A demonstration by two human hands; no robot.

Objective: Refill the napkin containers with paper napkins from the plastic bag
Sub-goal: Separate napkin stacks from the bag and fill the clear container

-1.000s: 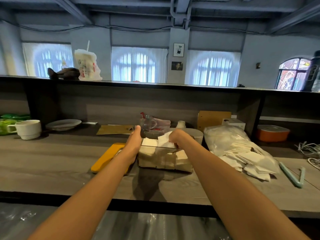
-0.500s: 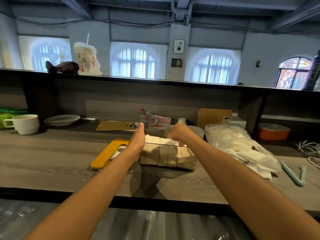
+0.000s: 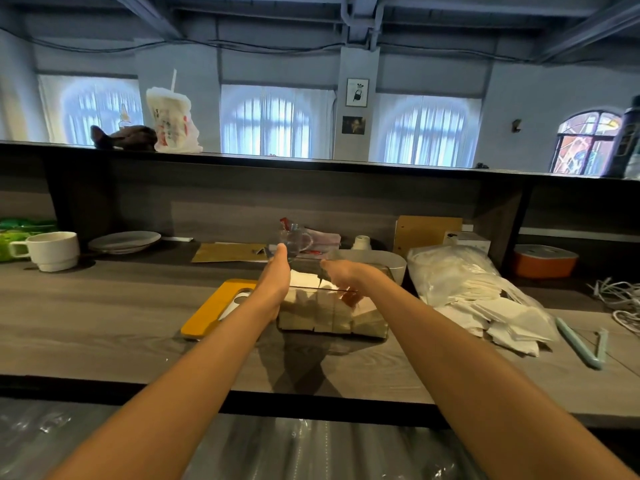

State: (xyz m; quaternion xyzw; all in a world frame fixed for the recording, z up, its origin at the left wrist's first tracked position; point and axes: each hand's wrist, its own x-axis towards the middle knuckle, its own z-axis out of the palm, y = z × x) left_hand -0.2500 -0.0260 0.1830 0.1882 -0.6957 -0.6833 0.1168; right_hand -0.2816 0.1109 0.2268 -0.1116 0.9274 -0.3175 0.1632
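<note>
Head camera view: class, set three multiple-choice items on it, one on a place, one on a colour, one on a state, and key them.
1. The plastic bag of napkins lies where from the clear napkin container?
A right
B left
C on the upper shelf

2. The flat board beside the container is
A green
B yellow
C white

3. The right hand is
A flat on the counter
B gripping the cup
C reaching down into the container

Key: 1 A, the bag is past the right forearm; 2 B, its rim shows yellow; 3 C, fingers show through the clear wall.

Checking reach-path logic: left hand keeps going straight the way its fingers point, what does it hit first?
Probably the small clear glass cup just beyond the left hand, behind the clear plastic napkin container; depth is unclear, so it may pass beside.
</note>
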